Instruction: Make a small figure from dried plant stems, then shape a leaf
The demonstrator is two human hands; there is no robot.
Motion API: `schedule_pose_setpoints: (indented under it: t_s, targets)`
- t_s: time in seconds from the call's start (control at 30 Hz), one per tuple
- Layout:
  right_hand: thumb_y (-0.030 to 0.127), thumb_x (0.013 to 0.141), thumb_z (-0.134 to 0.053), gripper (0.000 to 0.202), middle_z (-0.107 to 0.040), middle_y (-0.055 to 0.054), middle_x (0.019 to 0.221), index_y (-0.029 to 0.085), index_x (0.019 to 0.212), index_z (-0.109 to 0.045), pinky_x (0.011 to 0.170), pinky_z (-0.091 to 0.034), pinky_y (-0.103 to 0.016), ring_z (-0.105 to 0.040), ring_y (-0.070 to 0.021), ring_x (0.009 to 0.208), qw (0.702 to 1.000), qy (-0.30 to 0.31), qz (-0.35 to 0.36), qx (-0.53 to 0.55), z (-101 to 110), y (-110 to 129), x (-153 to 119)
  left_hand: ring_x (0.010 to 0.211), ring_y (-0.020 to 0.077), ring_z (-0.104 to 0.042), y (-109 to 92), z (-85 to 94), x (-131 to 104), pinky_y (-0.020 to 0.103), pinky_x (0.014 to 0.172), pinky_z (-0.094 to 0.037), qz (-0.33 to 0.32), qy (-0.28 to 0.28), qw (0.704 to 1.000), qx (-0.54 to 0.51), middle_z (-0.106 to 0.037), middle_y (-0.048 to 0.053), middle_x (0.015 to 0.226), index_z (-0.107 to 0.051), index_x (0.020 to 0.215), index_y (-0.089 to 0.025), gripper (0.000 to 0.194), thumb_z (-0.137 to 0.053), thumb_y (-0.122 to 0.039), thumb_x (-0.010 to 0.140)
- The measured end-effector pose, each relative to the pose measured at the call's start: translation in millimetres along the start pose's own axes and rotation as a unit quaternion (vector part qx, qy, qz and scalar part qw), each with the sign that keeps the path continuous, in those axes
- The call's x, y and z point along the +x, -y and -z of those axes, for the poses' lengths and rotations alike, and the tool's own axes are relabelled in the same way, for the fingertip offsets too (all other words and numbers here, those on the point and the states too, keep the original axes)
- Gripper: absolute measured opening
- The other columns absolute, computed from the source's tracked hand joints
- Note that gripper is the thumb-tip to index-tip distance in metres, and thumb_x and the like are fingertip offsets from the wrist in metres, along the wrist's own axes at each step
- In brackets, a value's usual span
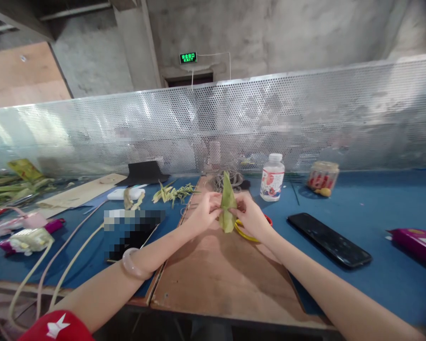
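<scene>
A pale green leaf piece (227, 201), pointed at the top and looking like folded corn husk, stands upright between my two hands above the wooden board (220, 279). My left hand (208, 210) pinches its left edge, the fingers closed. On the other side my right hand (250, 213) grips the right edge, thumb toward the middle. Just under my right hand lie a yellow ring (246, 234) and a red one, partly hidden by the hand. Behind the leaf sits a tangle of thin grey wire or cord (218, 181).
To the right are a white-capped bottle (272, 177), a jar (323, 177), a black phone (328, 240) and a purple packet (417, 244). Leafy sprigs (172, 193), a dark tablet-like device (137, 239), cables (73, 263) and husks (12, 192) lie left. A perforated metal screen (156, 128) stands behind.
</scene>
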State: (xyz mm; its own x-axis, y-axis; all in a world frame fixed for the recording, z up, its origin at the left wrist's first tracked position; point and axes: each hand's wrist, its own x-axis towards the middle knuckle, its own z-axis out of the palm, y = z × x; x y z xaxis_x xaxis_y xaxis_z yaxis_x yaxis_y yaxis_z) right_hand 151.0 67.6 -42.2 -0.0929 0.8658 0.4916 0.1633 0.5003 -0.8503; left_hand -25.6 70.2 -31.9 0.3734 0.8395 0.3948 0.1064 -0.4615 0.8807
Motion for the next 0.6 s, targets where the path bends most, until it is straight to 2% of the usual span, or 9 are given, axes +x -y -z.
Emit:
schedule_pose_setpoints:
  t_s: [0.13, 0.3, 0.47, 0.6]
  targets:
    - [0.027, 0.067, -0.065, 0.018, -0.062, -0.001, 0.075, 0.022, 0.077, -0.051, 0.072, -0.047, -0.033, -0.059, -0.0181, 0.072, 0.998, 0.01, -0.012, 0.067, 0.7, 0.8, 2.3, 0.073, 0.0161, -0.065, 0.8, 0.4, 0.6, 0.034, 0.068, -0.055, 0.011, -0.009, 0.999, -0.029, -0.063, 0.002, 0.085, -0.032, 0.103, -0.021, 0.034, -0.056, -0.017, 0.079]
    - [0.034, 0.065, -0.071, 0.023, -0.065, -0.002, 0.078, 0.02, 0.076, -0.055, 0.074, -0.047, -0.032, -0.061, -0.0176, 0.075, 0.988, 0.029, -0.049, 0.146, 1.0, 5.7, 1.7, 0.079, 0.0161, -0.063, -7.0, 1.0, 1.7, 0.031, 0.072, -0.053, 0.019, -0.016, 0.999, 0.047, -0.063, 0.004, 0.083, -0.052, 0.089, -0.015, 0.012, -0.054, -0.016, 0.077]
    - [0.044, 0.061, -0.075, 0.034, -0.066, -0.002, 0.073, 0.019, 0.074, -0.055, 0.068, -0.05, -0.034, -0.064, -0.0187, 0.07, 0.966, 0.038, -0.127, 0.223, 0.2, 7.8, -2.0, 0.086, 0.0189, -0.064, -15.3, -2.3, -1.2, 0.034, 0.082, -0.052, 0.027, 0.026, 0.997, 0.068, -0.068, 0.008, 0.092, -0.064, 0.094, -0.012, 0.022, -0.05, -0.015, 0.077]
    - [0.048, 0.058, -0.077, 0.039, -0.065, -0.001, 0.066, 0.019, 0.069, -0.053, 0.063, -0.05, -0.033, -0.063, -0.0175, 0.061, 0.946, 0.035, -0.173, 0.273, -2.4, 12.7, -5.7, 0.091, 0.0203, -0.064, -23.9, -6.5, -4.9, 0.032, 0.083, -0.051, 0.029, 0.035, 0.997, 0.069, -0.068, 0.009, 0.102, -0.067, 0.097, -0.011, 0.026, -0.052, -0.018, 0.077]
